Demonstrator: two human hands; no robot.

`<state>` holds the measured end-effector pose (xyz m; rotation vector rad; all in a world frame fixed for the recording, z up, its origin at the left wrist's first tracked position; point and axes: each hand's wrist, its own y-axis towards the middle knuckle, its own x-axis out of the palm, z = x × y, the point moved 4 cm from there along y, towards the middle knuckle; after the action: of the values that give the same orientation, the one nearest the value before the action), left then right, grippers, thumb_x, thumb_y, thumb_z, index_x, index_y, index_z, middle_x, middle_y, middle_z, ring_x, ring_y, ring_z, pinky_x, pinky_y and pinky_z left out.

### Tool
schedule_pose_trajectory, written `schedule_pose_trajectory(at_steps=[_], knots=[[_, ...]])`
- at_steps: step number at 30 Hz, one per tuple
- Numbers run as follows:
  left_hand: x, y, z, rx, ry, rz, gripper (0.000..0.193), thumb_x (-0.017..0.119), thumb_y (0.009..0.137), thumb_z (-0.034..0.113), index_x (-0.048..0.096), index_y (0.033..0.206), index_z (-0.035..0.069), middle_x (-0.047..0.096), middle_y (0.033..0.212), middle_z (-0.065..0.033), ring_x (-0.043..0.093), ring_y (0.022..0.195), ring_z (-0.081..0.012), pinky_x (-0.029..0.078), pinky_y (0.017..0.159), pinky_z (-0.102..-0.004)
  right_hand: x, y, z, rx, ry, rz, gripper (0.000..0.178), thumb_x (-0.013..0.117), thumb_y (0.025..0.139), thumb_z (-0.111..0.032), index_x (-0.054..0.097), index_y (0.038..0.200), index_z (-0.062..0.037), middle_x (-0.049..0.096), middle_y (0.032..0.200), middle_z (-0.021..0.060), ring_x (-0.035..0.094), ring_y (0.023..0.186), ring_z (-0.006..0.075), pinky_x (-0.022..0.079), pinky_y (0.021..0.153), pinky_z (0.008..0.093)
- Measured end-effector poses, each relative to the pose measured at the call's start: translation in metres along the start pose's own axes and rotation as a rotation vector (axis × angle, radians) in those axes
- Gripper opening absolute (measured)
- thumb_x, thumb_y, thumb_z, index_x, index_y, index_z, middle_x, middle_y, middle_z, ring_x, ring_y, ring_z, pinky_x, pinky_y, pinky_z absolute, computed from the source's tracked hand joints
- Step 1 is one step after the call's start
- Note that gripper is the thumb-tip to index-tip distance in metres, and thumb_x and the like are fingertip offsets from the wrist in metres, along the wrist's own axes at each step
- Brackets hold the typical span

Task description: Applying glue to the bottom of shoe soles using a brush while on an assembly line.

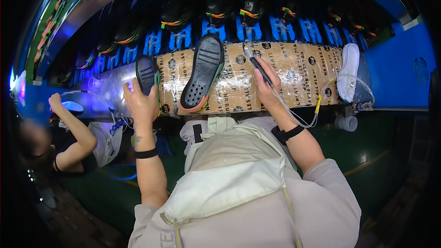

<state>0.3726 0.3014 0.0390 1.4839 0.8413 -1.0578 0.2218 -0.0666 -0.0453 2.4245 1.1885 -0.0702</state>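
I have the left hand [140, 101] on the near end of the left black sole [146, 70]. Its thumb and fingers are bent around the edges, a little apart, with the sole between them. I can't tell how hard they squeeze. If the grip is loose, I think the sole could slip or spin, since just 1 end is held.

The right hand [268, 85] is curled around a thin black tool [259, 68]. Its pale tip pokes out past the fingers, over the cardboard [239, 78], and I can't tell if it touches. A thin pale tube [287, 109] with a yellow sleeve [318, 104] hangs by the right wrist. It could snag there and tug the tool if that hand reached far left.

Between the 2 hands, the middle black sole [202, 71] lies bottom up on the cardboard, with orange and green on its sides. No hand touches it, so a bump could knock it crooked.

Over to the right lies 1 white sole [348, 66]. The tube seems to cross it, so a hard pull might drag it. Past the cardboard, dark shoes [250, 8] with orange bits sit in a row above blue holders [248, 30]. Far left, I see another person's bent arm [78, 131].
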Motion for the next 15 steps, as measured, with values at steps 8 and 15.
schedule_pose_trajectory(at_steps=[8, 15], knots=[[0.022, -0.001, -0.021, -0.186, 0.269, -0.510, 0.079, 0.084, 0.080, 0.037, 0.054, 0.140, -0.004, 0.068, 0.119, -0.0276, 0.066, 0.112, -0.0458, 0.056, 0.091, -0.0501, -0.002, -0.002, 0.004, 0.002, 0.029, 0.000, 0.037, 0.068, 0.100, -0.013, 0.066, 0.134, 0.0011, 0.070, 0.103, 0.0156, 0.066, 0.088, 0.0261, 0.052, 0.080, 0.0351], [0.010, 0.008, 0.116, -0.043, -0.504, -0.539, 0.045, 0.081, 0.083, 0.034, 0.073, 0.094, -0.009, 0.072, 0.098, -0.0323, 0.072, 0.093, -0.0454, 0.056, 0.085, -0.0506, 0.001, -0.005, 0.007, 0.029, 0.033, -0.010, 0.036, 0.067, 0.100, -0.008, 0.066, 0.134, 0.0020, 0.072, 0.103, 0.0143, 0.065, 0.082, 0.0206, 0.053, 0.074, 0.0331]])
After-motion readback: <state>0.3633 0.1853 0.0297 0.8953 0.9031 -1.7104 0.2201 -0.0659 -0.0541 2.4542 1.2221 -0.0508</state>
